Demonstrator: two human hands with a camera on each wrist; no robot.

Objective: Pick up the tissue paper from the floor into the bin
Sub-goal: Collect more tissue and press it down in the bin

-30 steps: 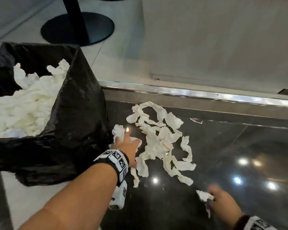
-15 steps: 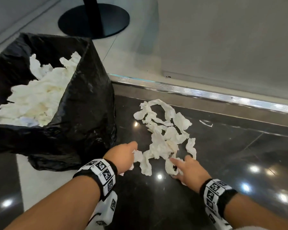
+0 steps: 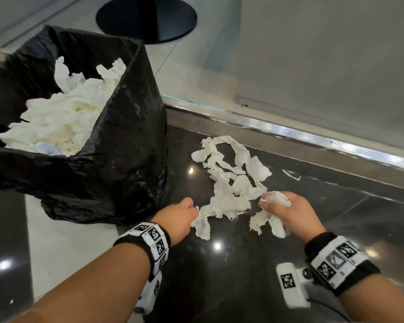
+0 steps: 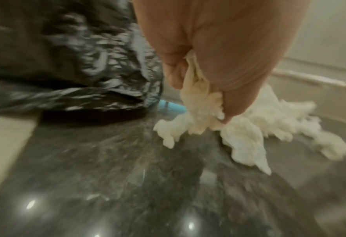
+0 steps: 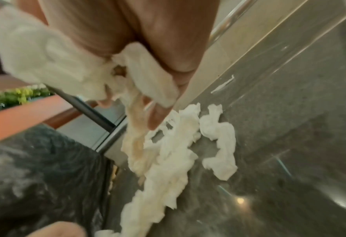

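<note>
**Both hands gathering tissue beside the bin**

Overhead, from the head camera, the tissue paper lies as a tangled string of torn, crumpled white strips on the glossy dark stone floor, just beside the bin and short of the brushed metal strip at the floor's far edge. The bin is lined with a wrinkled, shiny black bag and already heaped with white paper. The left hand pinches the near end of the tangle; the right hand is closed round a wad, with loose tails hanging below it. One thin scrap lies apart, near the metal strip.

From the left wrist, blurred, the left hand's fingers are curled tight on a twisted neck of paper, which fans out soft and fluffy onto the floor.

From the right wrist, the right hand's fingers are curled round a bunched wad, and a limp strand trails down into the pile on the floor.

The step in hand looks like gathering. To do it well, I would sweep both hands toward each other so the linked strips bunch into one mass, then compress it firmly before lifting: thin tissue tears under a pull, and dangling tails could drop short of the bin's rim. The stray scrap probably needs its own fingertip pinch afterwards.
</note>
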